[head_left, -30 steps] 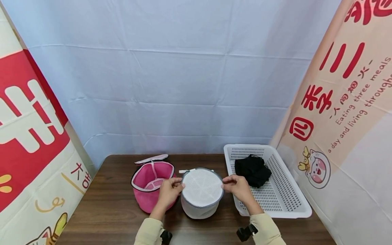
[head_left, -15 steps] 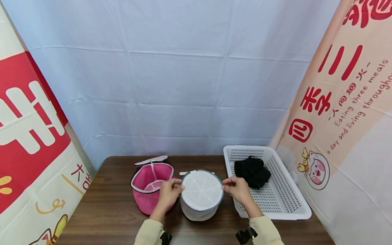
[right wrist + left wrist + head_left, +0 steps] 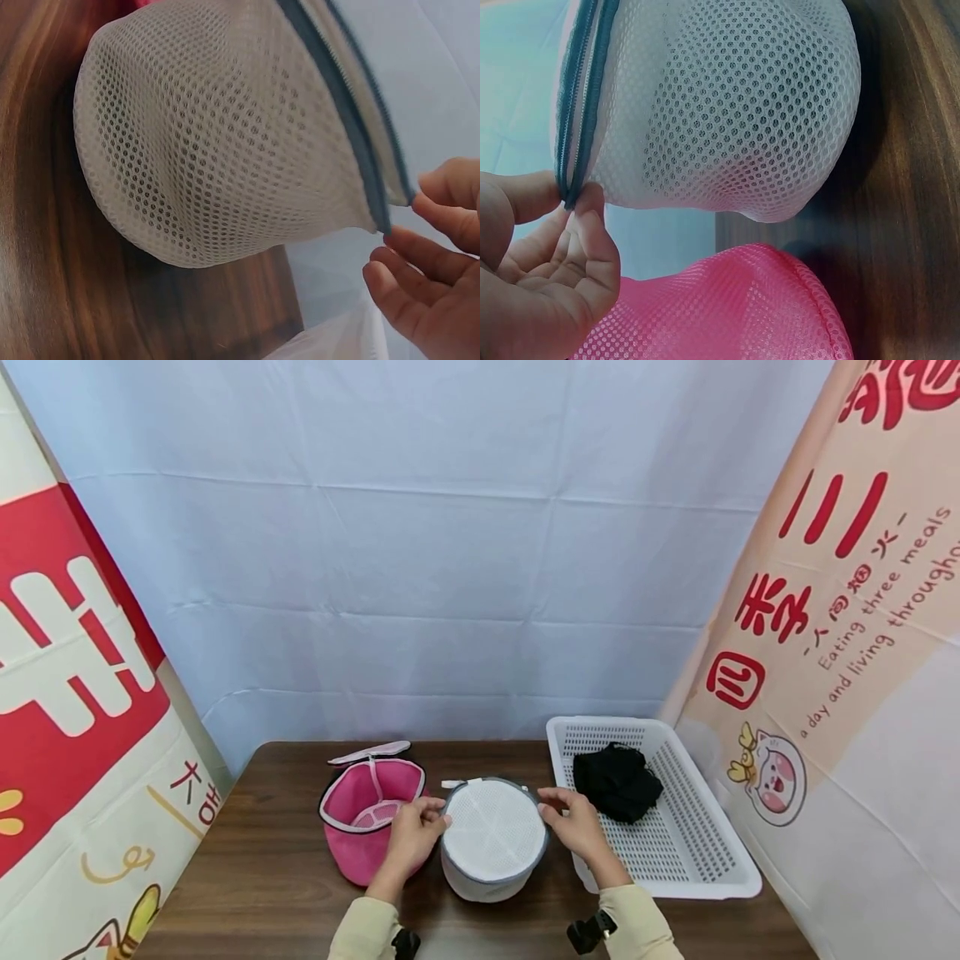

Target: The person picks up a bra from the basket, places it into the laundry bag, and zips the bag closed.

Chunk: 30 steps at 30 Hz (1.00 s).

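A round white mesh laundry bag (image 3: 493,835) with a blue-grey zip round its top stands upright on the table. My left hand (image 3: 412,837) pinches the zip edge on its left side; in the left wrist view the thumb and fingers meet on that edge. At the right side, my right hand (image 3: 577,828) has its thumb and index finger on the lid's zip edge, other fingers close below in the right wrist view. The two zip bands (image 3: 352,112) stand slightly apart there. Beside my left hand sits a pink mesh bag (image 3: 352,852), its lid folded back.
A white plastic basket (image 3: 712,852) stands at the right, with a bundled black cloth (image 3: 618,783) inside. The brown wooden table (image 3: 247,860) backs onto a pale blue curtain (image 3: 450,568). Printed cloths hang at both sides.
My right hand has shifted slightly left and back along the rim, and its thumb and index finger look farther apart in the head view. My left hand has stayed at its edge.
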Available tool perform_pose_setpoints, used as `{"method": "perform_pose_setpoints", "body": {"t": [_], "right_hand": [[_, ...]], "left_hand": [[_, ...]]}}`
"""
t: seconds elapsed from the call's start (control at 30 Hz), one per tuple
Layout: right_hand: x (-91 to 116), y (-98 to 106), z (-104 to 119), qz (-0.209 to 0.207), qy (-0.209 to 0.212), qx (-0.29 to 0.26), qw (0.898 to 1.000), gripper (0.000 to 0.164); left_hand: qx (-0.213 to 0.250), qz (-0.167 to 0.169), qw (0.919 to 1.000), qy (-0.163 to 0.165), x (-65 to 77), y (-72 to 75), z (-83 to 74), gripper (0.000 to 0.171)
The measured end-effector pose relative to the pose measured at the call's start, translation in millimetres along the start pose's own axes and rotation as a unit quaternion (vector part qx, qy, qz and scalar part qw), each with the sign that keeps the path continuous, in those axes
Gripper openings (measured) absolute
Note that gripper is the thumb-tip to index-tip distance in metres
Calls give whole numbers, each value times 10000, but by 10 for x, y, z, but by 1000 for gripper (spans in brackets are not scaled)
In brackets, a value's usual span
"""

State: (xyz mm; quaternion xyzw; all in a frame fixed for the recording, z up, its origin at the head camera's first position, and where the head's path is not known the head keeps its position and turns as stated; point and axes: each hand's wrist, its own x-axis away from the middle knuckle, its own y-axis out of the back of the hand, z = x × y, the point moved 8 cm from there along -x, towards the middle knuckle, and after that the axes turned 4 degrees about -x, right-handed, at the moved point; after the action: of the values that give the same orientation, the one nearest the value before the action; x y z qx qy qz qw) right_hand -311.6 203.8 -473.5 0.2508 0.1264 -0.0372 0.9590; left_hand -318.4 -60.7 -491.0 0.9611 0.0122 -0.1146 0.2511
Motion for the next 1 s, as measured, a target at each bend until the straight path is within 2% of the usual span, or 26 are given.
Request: {"method": "perform_pose_setpoints", "body": {"t": [0.17, 0.3, 0.53, 0.7, 1.0], "right_hand": [[-45, -52, -52, -26, 38, 43, 10000, 25], [-118, -106, -136, 111, -170, 39, 9998, 29], [-245, -190, -220, 517, -469, -430, 9966, 33], [-288, -256, -233, 798, -287, -576, 9947, 33], [-289, -187, -236, 525, -202, -747, 9956, 18]], "left_hand": [[21, 91, 10000, 33, 7, -32, 13, 19], [-62, 11, 10000, -22, 3, -35, 28, 18], [-207, -114, 9996, -163, 11, -11, 18, 17], [-281, -136, 9993, -197, 14, 0, 7, 16], [-172, -58, 9997, -134, -9, -5, -4, 17]]}}
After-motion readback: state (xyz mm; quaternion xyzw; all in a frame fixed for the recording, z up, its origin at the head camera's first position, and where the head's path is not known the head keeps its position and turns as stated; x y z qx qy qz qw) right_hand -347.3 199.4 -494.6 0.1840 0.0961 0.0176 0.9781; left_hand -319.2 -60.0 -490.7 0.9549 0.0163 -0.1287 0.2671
